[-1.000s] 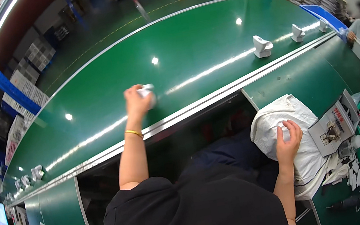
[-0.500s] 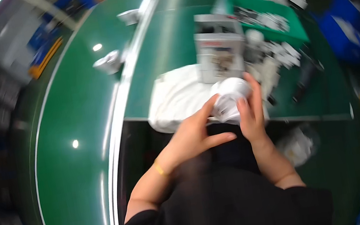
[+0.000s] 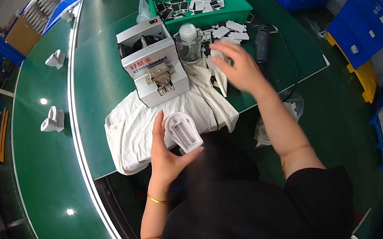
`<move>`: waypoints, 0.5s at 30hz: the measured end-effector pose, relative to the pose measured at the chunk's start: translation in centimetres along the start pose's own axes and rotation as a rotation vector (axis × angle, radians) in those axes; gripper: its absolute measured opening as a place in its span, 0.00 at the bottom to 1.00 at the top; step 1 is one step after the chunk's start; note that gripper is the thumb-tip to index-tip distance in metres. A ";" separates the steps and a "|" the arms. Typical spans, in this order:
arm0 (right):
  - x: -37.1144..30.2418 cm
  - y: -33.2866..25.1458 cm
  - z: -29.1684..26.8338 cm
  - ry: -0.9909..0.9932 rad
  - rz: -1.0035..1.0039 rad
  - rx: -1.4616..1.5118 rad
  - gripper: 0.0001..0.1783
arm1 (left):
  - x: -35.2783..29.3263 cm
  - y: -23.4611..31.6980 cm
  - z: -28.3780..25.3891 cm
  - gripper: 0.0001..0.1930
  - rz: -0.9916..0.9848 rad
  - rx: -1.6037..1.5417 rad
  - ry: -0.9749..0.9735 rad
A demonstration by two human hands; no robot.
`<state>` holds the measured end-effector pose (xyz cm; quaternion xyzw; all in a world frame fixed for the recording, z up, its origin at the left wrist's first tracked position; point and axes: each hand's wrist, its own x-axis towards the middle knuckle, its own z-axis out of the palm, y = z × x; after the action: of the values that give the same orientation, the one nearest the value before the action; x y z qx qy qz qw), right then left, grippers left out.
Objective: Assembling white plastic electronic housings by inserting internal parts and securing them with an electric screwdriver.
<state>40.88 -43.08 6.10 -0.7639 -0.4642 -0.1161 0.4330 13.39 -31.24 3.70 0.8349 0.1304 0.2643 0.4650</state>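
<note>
My left hand [image 3: 165,158] holds a white plastic housing [image 3: 183,132] with its hollow battery compartment facing up, thumb and fingers around the sides. The housing is over the front edge of a white cloth [image 3: 126,135]. Farther right, my right hand [image 3: 238,68] is stretched out, its thumb and fingers apart, beside several small white plastic covers [image 3: 236,26]. A pale patch shows between those fingers, and I cannot tell what it is. Near this hand stands a clear bottle [image 3: 189,44] with a white cap.
A grey bench machine [image 3: 155,62] stands on the cloth. Behind it is a green bin [image 3: 239,9] holding several white and dark parts. A dark cylindrical tool [image 3: 263,44] with a cable lies to the right. On the green belt [image 3: 49,167] at left, white housings [image 3: 52,119] stand apart.
My right hand has left the white housing and moved to the right and farther away. The left hand alone now holds the housing, turned so its compartment shows. The view has shifted.
</note>
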 end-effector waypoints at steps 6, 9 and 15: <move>-1.6 3.9 -0.7 -0.358 0.068 -0.283 0.17 | -0.4 -2.4 0.2 0.63 -0.057 -0.074 -0.021; -1.5 4.7 -1.5 -0.312 0.306 -0.251 0.11 | 0.0 -2.1 0.0 0.63 -0.059 -0.053 -0.031; -0.8 0.7 -1.8 0.045 0.199 -0.096 0.10 | 0.0 -2.5 0.0 0.63 -0.030 -0.017 -0.010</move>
<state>41.40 -45.02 6.35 -0.8234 -0.3699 -0.1118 0.4156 13.43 -29.92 1.60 0.8303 0.1383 0.2541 0.4764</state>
